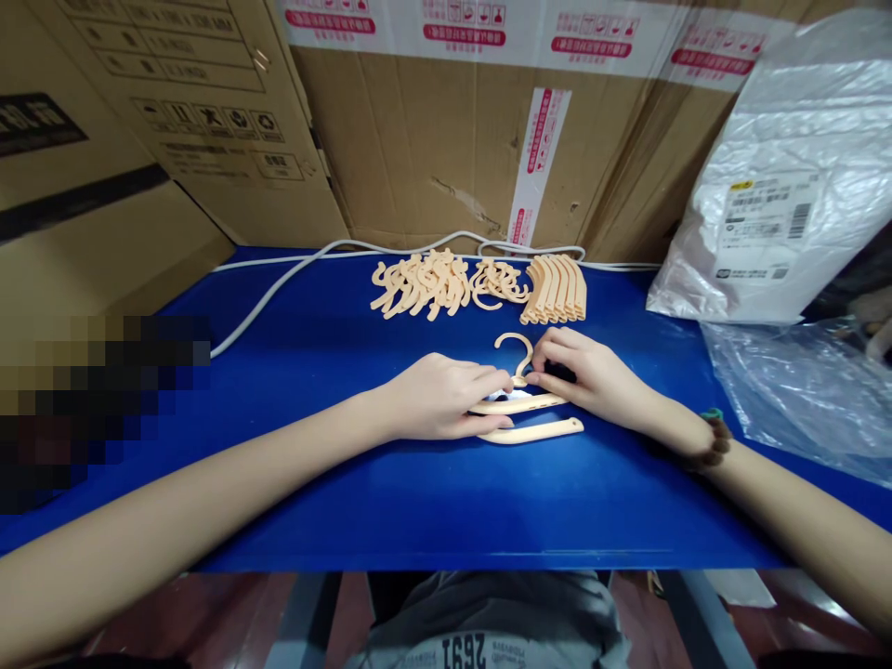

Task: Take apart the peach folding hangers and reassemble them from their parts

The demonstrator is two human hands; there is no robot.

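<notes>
A cream plastic hanger hook (526, 346) lies with its curl pointing away from me. At its base, my right hand (589, 372) pinches it between thumb and fingers. My left hand (450, 398) has its fingers and thumb around a slim curved hanger arm (530, 403) just below the hook, and its index fingertip reaches near the hook's base. Closest to me, a second hanger arm (540, 433) lies on the table, its left end partly under my left thumb. Something white shows between my hands, too covered to name.
Behind the hands lie a heap of short cream pieces (428, 283), a small pile of hooks (498, 282) and a neat row of hanger arms (557, 288). A white cable (279, 302) crosses the blue table (418, 511). Cardboard boxes (446, 139) and a plastic bag (753, 214) stand behind.
</notes>
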